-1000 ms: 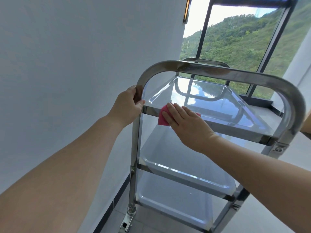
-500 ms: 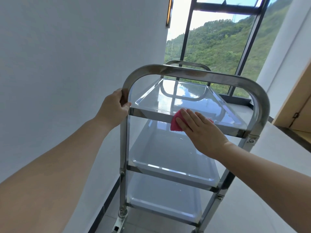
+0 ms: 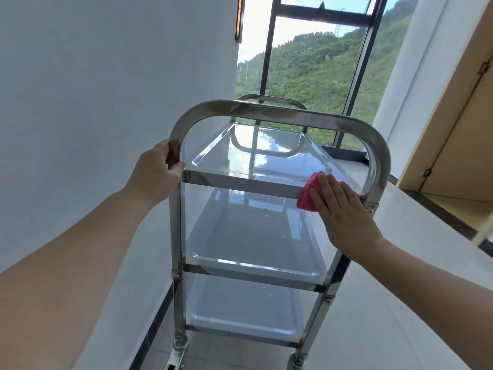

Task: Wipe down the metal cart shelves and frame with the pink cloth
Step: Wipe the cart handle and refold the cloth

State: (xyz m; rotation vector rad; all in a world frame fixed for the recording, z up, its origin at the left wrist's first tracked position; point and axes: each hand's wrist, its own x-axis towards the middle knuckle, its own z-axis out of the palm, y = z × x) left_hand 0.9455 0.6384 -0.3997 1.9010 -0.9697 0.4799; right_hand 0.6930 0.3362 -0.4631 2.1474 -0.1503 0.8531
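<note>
A three-shelf stainless steel cart (image 3: 280, 113) stands in front of me with its arched handle nearest. My left hand (image 3: 157, 173) grips the left upright of the handle where it meets the top shelf (image 3: 256, 156). Flat, straight fingers of my right hand (image 3: 341, 212) press the pink cloth (image 3: 308, 194) against the near rim of the top shelf, close to the right upright. Most of the cloth is hidden under my palm. The middle shelf (image 3: 253, 236) and bottom shelf (image 3: 240, 308) lie bare below.
A white wall (image 3: 106, 102) runs close along the cart's left side. A tall window (image 3: 314, 68) stands behind the cart. A wooden cabinet (image 3: 458, 129) is at the right. Pale tiled floor (image 3: 386, 303) spreads to the right of the cart's wheels.
My right hand slid the pink cloth rightward along the near rim of the top shelf, from near the left end to the right upright. My left hand kept its grip.
</note>
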